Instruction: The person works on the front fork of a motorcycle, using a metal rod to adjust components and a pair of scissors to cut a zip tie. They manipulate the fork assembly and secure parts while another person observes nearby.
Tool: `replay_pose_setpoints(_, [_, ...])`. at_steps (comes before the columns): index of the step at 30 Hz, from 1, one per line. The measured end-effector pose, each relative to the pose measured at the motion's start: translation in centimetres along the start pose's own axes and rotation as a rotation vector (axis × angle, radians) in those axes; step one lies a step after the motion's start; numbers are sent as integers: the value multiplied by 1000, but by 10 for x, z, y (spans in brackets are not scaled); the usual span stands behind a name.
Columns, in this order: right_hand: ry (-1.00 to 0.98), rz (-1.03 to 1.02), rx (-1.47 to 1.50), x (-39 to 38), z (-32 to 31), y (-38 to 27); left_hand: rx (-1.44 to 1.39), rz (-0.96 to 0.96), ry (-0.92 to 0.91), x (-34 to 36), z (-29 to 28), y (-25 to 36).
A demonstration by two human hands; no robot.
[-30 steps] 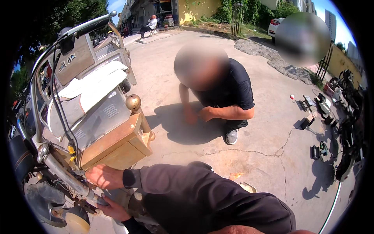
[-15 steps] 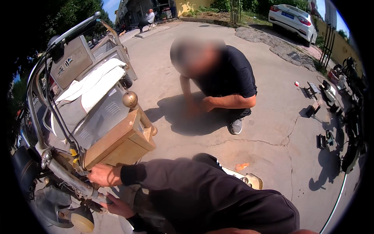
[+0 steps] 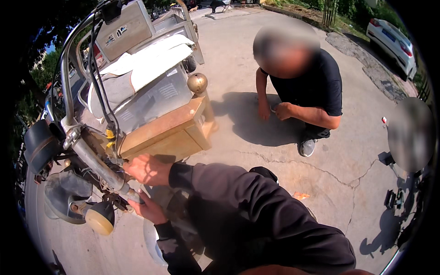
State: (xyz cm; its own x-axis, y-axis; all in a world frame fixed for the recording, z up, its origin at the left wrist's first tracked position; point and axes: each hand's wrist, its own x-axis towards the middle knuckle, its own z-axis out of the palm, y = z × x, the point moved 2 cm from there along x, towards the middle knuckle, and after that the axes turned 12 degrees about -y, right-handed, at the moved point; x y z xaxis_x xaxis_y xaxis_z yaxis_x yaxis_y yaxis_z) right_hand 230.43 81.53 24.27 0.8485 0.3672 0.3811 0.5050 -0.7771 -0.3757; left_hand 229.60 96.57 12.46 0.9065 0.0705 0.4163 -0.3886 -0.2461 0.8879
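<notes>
A metal tube (image 3: 98, 160) slants down across the front of a tricycle-like vehicle. At its lower end my left hand (image 3: 150, 208) is closed round it, thumb along the near side. Just above, my right hand (image 3: 147, 169) is closed beside thin wires (image 3: 106, 176) and a small grey part (image 3: 118, 161). Its fingertips are partly hidden, and I cannot make out what they grip. A brown box-like metal body (image 3: 169, 135) with a round ball knob (image 3: 197, 83) stands just beyond my right hand. Below the tube hang a round lamp (image 3: 101, 218) and a dark grey housing (image 3: 66, 197).
Across from me a person in a black shirt (image 3: 311, 87) crouches, hands close together near the ground. White cloth (image 3: 146, 57) covers part of the vehicle behind the brown body. Dark metal parts (image 3: 389, 199) lie at the right. A white car (image 3: 392, 46) stands far right.
My view has shifted, so the vehicle and the crouching person appear further right. Both my hands stay at the tube and wires. The crouching person's hands remain low, near each other.
</notes>
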Motion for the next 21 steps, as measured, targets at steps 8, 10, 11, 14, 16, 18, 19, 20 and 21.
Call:
replay_pose_setpoints(8, [390,-113,-207,-10,13,8,-27,56,-7,1,9,3])
replay_pose_setpoints(10, [396,-130,-289,-9,13,10,11,18,5,1,16,10])
replay_pose_setpoints(11, [361,-123,-319,-6,13,9,-13,29,8,1,17,17])
replay_pose_setpoints(14, [192,-86,-351,4,13,4,10,46,32,0,10,33])
replay_pose_setpoints(16, [204,-105,-284,11,10,7,53,110,37,3,-2,25])
replay_pose_setpoints(18, [113,-58,-243,10,20,15,91,138,39,-3,-9,16])
replay_pose_setpoints(19, [73,-38,-264,11,23,17,101,157,42,-4,-10,14])
replay_pose_setpoints(20, [48,-6,-325,9,20,22,95,192,38,-3,-4,15])
replay_pose_setpoints(21, [25,26,-404,8,18,27,76,226,30,-2,4,16])
